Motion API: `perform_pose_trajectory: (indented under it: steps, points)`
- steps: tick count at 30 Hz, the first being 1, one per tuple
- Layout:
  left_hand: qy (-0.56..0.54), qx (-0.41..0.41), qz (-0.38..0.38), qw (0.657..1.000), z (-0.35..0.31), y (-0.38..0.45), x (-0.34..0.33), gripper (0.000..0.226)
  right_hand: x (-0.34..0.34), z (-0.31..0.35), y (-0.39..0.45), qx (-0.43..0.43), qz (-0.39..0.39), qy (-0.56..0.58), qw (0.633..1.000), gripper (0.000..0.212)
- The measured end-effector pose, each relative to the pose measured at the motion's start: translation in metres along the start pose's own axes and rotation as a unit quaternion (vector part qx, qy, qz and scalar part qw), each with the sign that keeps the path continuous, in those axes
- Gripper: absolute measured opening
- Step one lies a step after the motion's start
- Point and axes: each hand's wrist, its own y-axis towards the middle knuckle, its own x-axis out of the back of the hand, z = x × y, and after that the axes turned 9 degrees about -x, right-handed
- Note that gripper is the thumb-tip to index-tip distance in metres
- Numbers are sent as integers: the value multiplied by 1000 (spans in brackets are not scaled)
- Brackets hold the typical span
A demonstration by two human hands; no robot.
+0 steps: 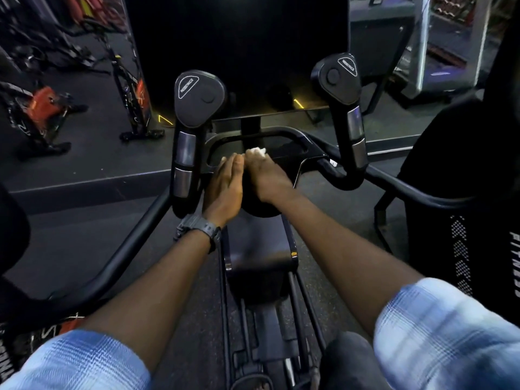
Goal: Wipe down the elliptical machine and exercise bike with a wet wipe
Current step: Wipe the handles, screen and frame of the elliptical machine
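Hands (pixel 244 178) between handgrips (pixel 184 156); bikes (pixel 42 108) left.

Right hand (pixel 263 175) pressing white wipe (pixel 257 151) on machine console (pixel 295 159), left hand (pixel 225 190) flat alongside

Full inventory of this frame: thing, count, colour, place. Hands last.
White wet wipe: 1, white, bunched on the black centre console under the right fingers.
Black centre console: 1, black, between the handle posts.
Black handle posts with round RESISTANCE pads: 2, black with grey grips, left and right of the console.
Orange-and-black exercise bikes: at least 2, far left floor.
Dark wristwatch: 1, left wrist.
Left hand: fingers straight, flat against the console.
Right hand: grips the wipe.
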Motion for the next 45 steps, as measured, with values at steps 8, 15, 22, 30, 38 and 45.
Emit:
perform_pose_trajectory:
  steps: [8, 15, 22, 30, 38, 45]
  points:
    - [-22, 11, 18, 1000, -1, -1, 6, 63, 4, 3, -78, 82, 26, -4, 996, 55]
    - [9, 2, 41, 999, -8, -3, 2, 62, 22, -23, -69, 80, -15, -153, 985, 74]
    - [52, -16, 81, 995, -4, -4, -1, 52, 4, 4, -75, 38, -10, -22, 999, 55]
    - [224, -43, 74, 971, 36, 3, 0, 63, 8, -70, -79, -25, 29, 58, 998, 83]
    - [287, -9, 94, 953, 21, 10, -7, 73, 26, -79, 21, -195, 62, -2, 979, 105]
    - [304, 9, 110, 946, 9, 49, -23, 73, 21, -49, 36, -42, 129, -23, 991, 78]
